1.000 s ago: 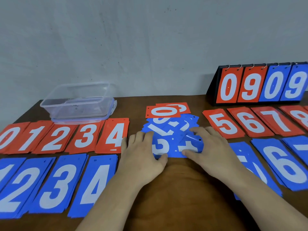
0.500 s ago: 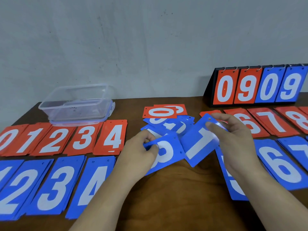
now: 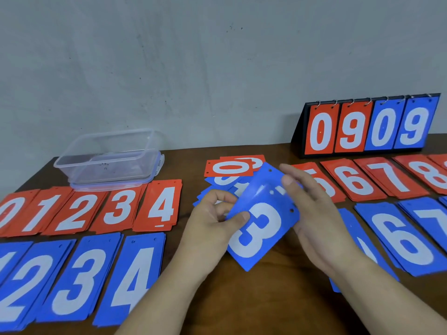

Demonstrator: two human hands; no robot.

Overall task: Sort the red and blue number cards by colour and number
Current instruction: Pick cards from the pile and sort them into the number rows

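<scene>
The left hand (image 3: pixel 212 221) pinches a blue 3 card (image 3: pixel 260 228), the right hand (image 3: pixel 312 209) grips another blue card (image 3: pixel 263 187) behind it; the 3 likely goes next onto the blue 3 pile (image 3: pixel 79 279).

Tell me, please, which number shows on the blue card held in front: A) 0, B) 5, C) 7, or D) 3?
D: the blue card pinched by the left hand shows a white 3, with the right hand at its other edge.

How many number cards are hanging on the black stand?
4, side by side on the stand at the back right: red 0, red 9, blue 0, blue 9. More may hang behind them.
</scene>
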